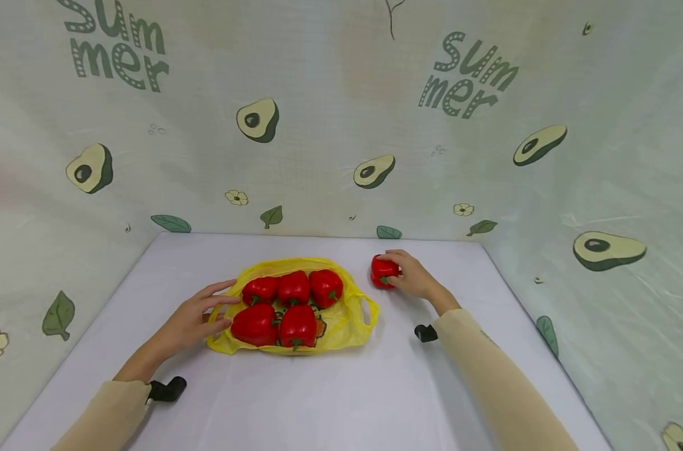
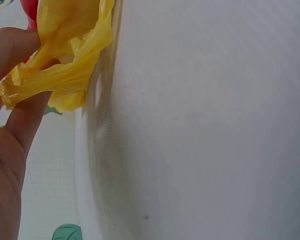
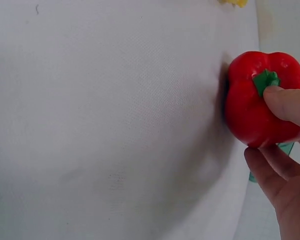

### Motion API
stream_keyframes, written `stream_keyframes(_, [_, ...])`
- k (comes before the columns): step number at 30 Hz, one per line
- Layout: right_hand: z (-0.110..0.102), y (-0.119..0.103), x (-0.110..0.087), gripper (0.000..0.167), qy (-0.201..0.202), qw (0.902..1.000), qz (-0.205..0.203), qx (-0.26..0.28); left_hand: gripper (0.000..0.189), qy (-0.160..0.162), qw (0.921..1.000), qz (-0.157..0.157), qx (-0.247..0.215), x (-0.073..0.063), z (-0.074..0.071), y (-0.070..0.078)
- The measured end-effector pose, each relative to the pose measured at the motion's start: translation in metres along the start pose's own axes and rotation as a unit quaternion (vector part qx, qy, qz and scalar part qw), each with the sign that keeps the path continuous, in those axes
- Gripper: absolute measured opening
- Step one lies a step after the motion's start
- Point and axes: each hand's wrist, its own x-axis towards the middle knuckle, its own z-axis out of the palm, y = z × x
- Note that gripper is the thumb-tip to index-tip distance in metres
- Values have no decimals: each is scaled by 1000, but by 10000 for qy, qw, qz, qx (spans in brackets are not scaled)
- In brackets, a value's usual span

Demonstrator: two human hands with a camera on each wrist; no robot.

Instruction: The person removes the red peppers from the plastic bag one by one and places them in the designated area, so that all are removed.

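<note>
My right hand (image 1: pixel 413 275) grips a red bell pepper (image 1: pixel 380 272) at the back of the table, to the right of a yellow plastic bag (image 1: pixel 347 322). In the right wrist view the thumb lies by the green stem of this bell pepper (image 3: pixel 250 107), with fingers along its side. Several more red bell peppers (image 1: pixel 255 325) rest on the bag in two rows. At the bag's left end is my left hand (image 1: pixel 190 321), its fingers extended and spread. The left wrist view has the bag's handle loop (image 2: pixel 50 85) lying across the left thumb (image 2: pixel 27 120).
A white-covered table (image 1: pixel 319 401) carries everything. Behind it and at its sides hangs a pale curtain (image 1: pixel 313 69) printed with avocados, leaves and lettering. Black wrist devices (image 1: pixel 169 389) sit at both sleeve cuffs, close over the tabletop.
</note>
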Motion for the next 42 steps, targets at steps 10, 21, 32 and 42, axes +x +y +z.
stream_keyframes(10, [2,-3,0,60,43,9999,111,123,44,25,10000,45,-72,-2,-1,-4])
stream_keyframes(21, [-22,-19,-15,61,130,9994,-275,-164,43,17,9999,120,-43,-1,-3,0])
stream_keyframes(32, [-33,-86,-27,58,437,9934,-1031,-263,42,43,9999,122,34,-2,-4,2])
stream_keyframes(42, [-14,-137,-41,58,343,9852,-1675,-109,42,37,9999,88,46,-2,-4,0])
